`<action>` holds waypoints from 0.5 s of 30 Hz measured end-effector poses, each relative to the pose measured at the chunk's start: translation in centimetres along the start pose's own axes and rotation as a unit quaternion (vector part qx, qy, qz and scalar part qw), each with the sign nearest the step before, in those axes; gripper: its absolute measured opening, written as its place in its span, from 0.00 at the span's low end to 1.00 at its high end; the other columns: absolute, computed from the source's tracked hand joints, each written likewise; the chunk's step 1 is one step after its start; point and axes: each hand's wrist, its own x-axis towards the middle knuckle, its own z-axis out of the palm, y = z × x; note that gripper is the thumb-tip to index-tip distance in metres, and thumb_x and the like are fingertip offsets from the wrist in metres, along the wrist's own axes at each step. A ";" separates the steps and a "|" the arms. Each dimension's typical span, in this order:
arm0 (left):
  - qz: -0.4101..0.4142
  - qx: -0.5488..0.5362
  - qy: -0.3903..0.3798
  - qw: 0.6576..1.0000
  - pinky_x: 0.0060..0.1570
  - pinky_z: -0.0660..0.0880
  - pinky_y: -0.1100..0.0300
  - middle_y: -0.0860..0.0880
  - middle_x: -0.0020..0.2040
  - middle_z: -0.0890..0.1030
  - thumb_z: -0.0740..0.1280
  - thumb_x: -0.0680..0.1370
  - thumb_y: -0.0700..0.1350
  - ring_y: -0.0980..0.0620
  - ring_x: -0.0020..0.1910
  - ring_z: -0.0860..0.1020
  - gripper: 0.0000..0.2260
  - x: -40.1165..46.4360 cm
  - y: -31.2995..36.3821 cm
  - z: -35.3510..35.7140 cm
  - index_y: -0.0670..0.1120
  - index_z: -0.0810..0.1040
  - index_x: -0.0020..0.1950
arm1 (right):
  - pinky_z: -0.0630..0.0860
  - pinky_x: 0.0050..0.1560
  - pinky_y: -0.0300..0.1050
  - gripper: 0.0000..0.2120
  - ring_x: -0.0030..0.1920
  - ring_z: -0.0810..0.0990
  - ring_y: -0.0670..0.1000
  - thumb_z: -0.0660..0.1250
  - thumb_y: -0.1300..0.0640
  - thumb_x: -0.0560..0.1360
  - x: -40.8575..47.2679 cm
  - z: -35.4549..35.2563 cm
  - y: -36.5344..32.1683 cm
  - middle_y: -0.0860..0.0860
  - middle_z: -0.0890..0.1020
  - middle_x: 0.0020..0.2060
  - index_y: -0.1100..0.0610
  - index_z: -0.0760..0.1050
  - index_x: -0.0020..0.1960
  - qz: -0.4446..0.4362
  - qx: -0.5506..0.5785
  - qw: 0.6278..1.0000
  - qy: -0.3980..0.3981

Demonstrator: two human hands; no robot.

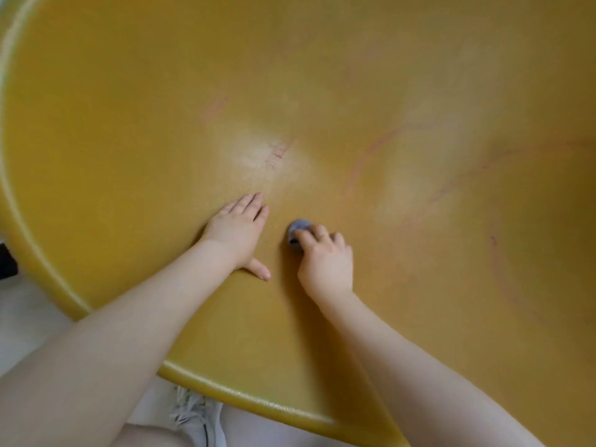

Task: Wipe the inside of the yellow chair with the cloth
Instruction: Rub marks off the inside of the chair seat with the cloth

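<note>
Smooth yellow moulded-plastic chair (419, 75) | left hand (237, 232) spread flat, bracing | right hand (325, 262) pinches small bunched grey cloth (298, 229), scrubbing

the yellow chair (322, 91) is a wide, smooth mustard-yellow shell with a rounded, glossy rim, its hollow inside facing up and filling most of the view. faint reddish scribble lines (like crayon) run across the inner surface, and a pale shiny patch sits near its middle. the cloth (298, 230) is a small bluish-grey wad, bunched up, lying on the chair's inner surface just below that shiny patch.
</note>
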 end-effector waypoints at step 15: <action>-0.002 -0.059 0.026 0.998 0.73 0.40 0.56 0.44 0.76 0.36 0.67 0.64 0.70 0.48 0.75 0.38 0.55 0.2 0.2 0.8 0.45 0.40 0.77 | 0.65 0.48 0.49 0.22 0.55 0.68 0.58 0.54 0.64 0.77 6.8 -1.4 6.0 0.52 0.69 0.64 0.48 0.68 0.67 0.085 -0.087 0.992 -0.017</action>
